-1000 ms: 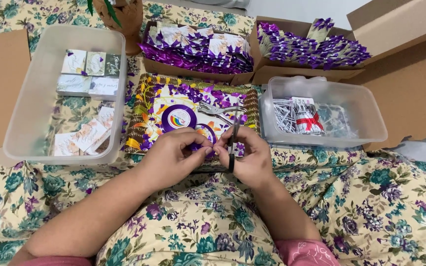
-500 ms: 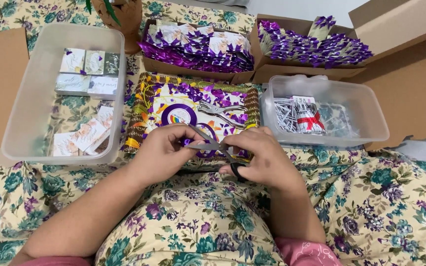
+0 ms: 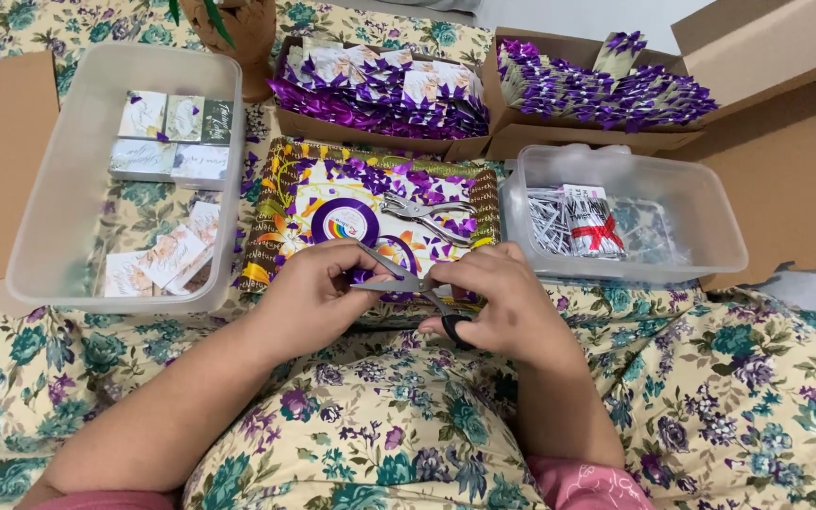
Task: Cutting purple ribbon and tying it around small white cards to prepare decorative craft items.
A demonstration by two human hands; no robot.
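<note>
1. A floral cloth [image 3: 757,397] covers the work surface, with a patterned tray [image 3: 276,203] at its centre.
2. Two cardboard boxes [image 3: 521,132] already hold many finished purple-ribbon pieces; cards wait in the left tub [image 3: 125,85].
3. The right hand [image 3: 512,302] grips scissors [image 3: 417,283] over the tray; left hand [image 3: 318,293] fingers pinch something small at the blades.

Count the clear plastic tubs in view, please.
2. One tub lies at the left and holds small cards. The other tub lies at the right and holds white pieces and a red ribbon. Others may lie outside the picture.
</note>
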